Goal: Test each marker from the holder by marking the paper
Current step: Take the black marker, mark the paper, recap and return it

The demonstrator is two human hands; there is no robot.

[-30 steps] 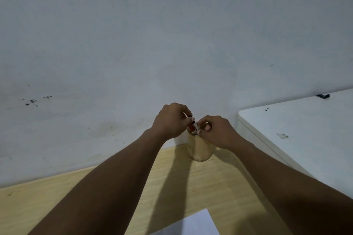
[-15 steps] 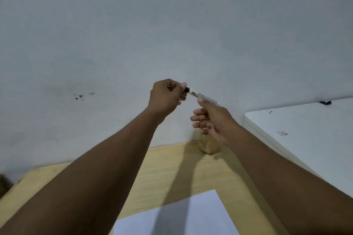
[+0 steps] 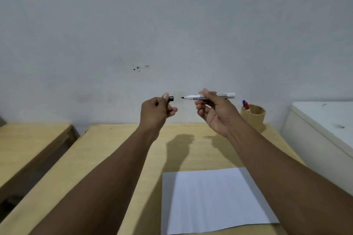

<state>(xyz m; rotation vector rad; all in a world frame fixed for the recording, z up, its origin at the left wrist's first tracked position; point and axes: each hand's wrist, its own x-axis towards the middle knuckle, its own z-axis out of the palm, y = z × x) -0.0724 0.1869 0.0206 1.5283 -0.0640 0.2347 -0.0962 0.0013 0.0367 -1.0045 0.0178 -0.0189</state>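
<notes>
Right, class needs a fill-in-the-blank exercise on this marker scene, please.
1. The right hand holds the uncapped ____.
2. The left hand holds the black ____.
3. The holder stands on the ____ table.
4. The paper bears ____ marks.

Missing words: marker; cap; wooden; no

In front of me a plain grey-white wall (image 3: 172, 25) fills most of the view, with a small cluster of dark specks (image 3: 140, 67) and some faint smudges lower down. I see a pale wooden table (image 3: 107, 158) pushed against it, a second wooden surface (image 3: 28, 139) to its left across a dark gap, and a white cabinet-like unit (image 3: 324, 131) at right. Soft light throws shadows on the tabletop.
</notes>
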